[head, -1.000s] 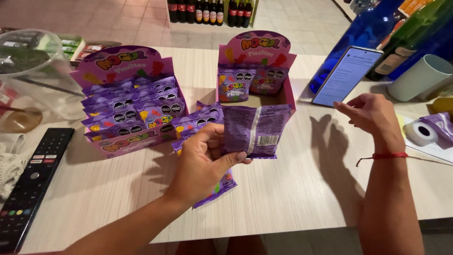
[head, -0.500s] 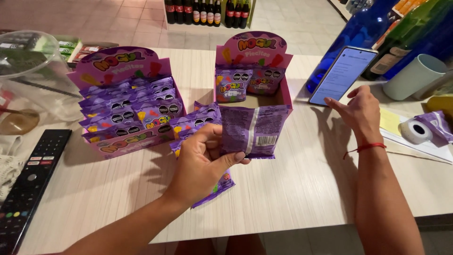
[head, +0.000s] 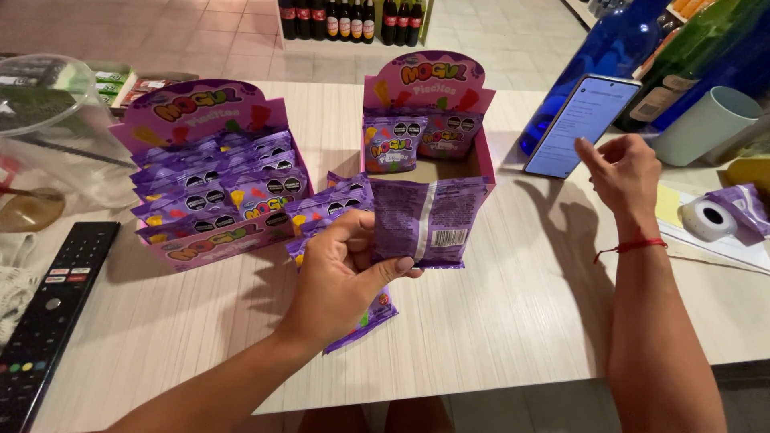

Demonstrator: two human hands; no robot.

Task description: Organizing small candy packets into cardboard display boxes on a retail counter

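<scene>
My left hand [head: 341, 277] holds a purple candy packet [head: 425, 220] upright, its back side facing me, above a wooden table [head: 521, 305]. Several more purple packets [head: 333, 204] lie loose on the table under and beside that hand. Behind the held packet stands a pink display box [head: 429, 112] with two packets left inside. A second pink display box [head: 212, 184], packed with packets, stands to the left. My right hand [head: 622, 172], a red string on its wrist, is raised with fingers apart just in front of a smartphone [head: 581, 124] that leans against a blue bottle [head: 618, 56].
A black remote control [head: 52, 305] lies at the left edge. A clear plastic container [head: 48, 120] stands at the far left. A light green cup [head: 702, 124], a tape roll [head: 710, 218] and paper sit at the right. Dark bottles [head: 345, 18] line the floor beyond the table.
My right hand has moved up and away from me toward the smartphone. My left hand keeps the packet in about the same place.
</scene>
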